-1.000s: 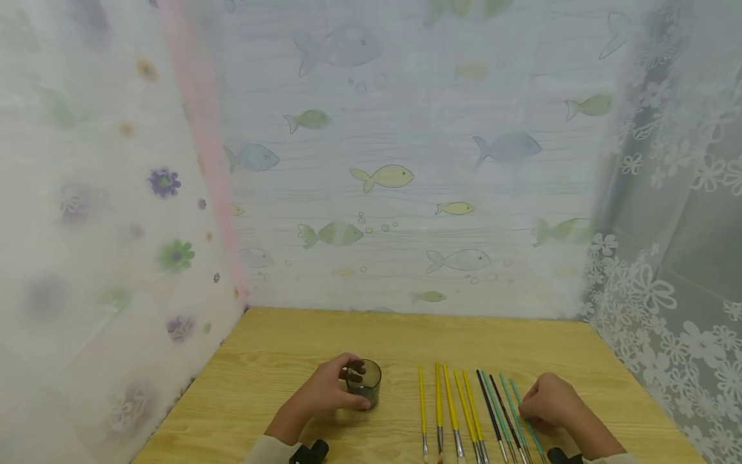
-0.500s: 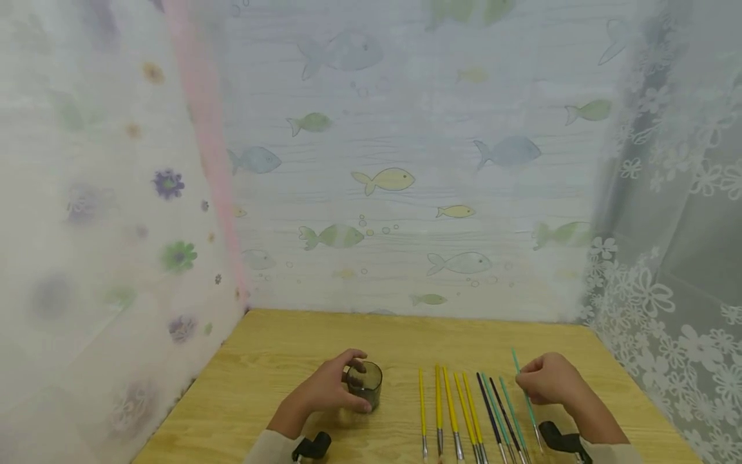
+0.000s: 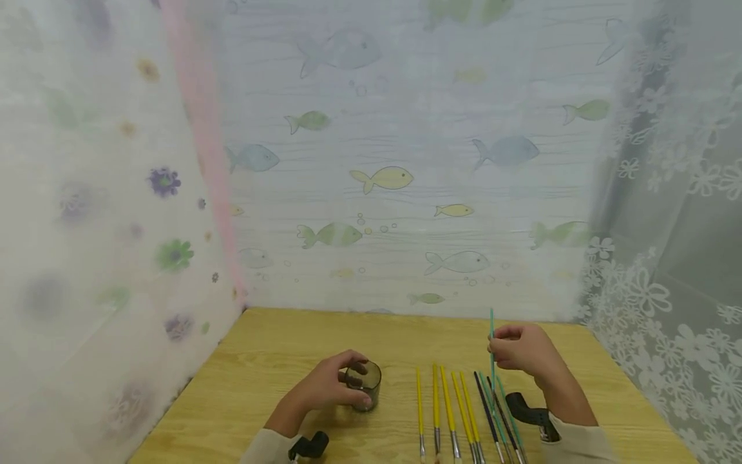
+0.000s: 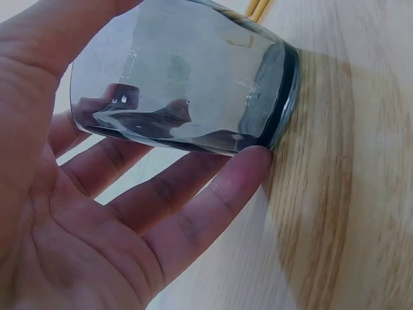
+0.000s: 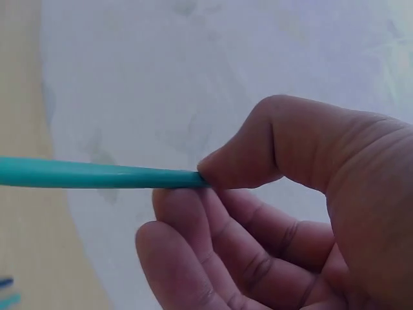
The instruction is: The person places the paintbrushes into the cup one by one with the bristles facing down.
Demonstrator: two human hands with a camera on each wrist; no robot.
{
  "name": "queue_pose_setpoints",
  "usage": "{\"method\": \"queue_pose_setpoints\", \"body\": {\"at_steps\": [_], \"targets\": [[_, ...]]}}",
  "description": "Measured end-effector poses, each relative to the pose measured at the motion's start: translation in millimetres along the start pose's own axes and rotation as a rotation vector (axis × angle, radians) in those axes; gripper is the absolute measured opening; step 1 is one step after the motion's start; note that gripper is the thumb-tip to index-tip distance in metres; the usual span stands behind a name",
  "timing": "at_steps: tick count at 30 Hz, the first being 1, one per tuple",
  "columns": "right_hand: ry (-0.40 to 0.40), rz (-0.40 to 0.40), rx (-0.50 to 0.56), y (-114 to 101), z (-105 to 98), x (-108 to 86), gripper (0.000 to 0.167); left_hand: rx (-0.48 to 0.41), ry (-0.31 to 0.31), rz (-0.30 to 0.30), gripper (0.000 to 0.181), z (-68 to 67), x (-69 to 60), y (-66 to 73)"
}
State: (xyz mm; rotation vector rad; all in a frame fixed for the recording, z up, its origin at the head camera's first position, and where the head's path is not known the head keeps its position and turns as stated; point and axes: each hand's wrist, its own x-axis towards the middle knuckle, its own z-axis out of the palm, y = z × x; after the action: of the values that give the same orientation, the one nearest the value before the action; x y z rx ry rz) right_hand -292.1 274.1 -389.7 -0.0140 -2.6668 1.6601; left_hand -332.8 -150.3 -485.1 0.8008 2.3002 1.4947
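Note:
My left hand (image 3: 324, 390) holds a dark-tinted drinking glass (image 3: 373, 391) upright on the table. In the left wrist view its fingers and thumb curve around the glass (image 4: 193, 71), and one fingertip lies by the base. My right hand (image 3: 524, 351) pinches a teal paintbrush (image 3: 492, 319) between thumb and fingers. That brush is lifted and nearly vertical, its lower end over the brushes on the table. The right wrist view shows the teal handle (image 5: 97, 174) gripped near its end; its bristles are out of that view.
Between the hands lie several yellow paintbrushes (image 3: 437, 393), handles pointing away. Dark-handled (image 3: 484, 399) and teal brushes lie close together to their right. The wooden table (image 3: 290, 335) ends at a fish-print curtain (image 3: 382, 225), with a flowered curtain (image 3: 116, 258) at the left.
My right hand has picked the rightmost teal paintbrush off the table, raised it toward vertical and brought it left. The left hand and glass have barely moved.

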Motion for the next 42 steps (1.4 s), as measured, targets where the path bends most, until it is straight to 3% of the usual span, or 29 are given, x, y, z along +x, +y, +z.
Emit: {"method": "queue_pose_setpoints", "body": {"at_steps": [10, 16, 24, 33, 42], "targets": [[0.100, -0.091, 0.248, -35, 34, 5.4, 0.033, 0.019, 0.024, 0.011, 0.064, 3.2, 1.1, 2.6], [0.163, -0.111, 0.336, -44, 54, 5.7, 0.033, 0.041, 0.020, 0.023, 0.058, 5.1, 1.2, 4.6], [0.213, -0.177, 0.386, -47, 79, 6.0, 0.028, 0.075, 0.022, 0.037, 0.056, 4.2, 3.7, 4.8], [0.210, -0.270, 0.444, -47, 107, 6.4, 0.025, 0.082, 0.016, 0.039, 0.054, 4.2, 3.9, 3.5], [0.172, -0.282, 0.414, -45, 129, 6.6, 0.022, 0.054, 0.015, 0.032, 0.053, 4.9, 3.5, 2.8]]}}
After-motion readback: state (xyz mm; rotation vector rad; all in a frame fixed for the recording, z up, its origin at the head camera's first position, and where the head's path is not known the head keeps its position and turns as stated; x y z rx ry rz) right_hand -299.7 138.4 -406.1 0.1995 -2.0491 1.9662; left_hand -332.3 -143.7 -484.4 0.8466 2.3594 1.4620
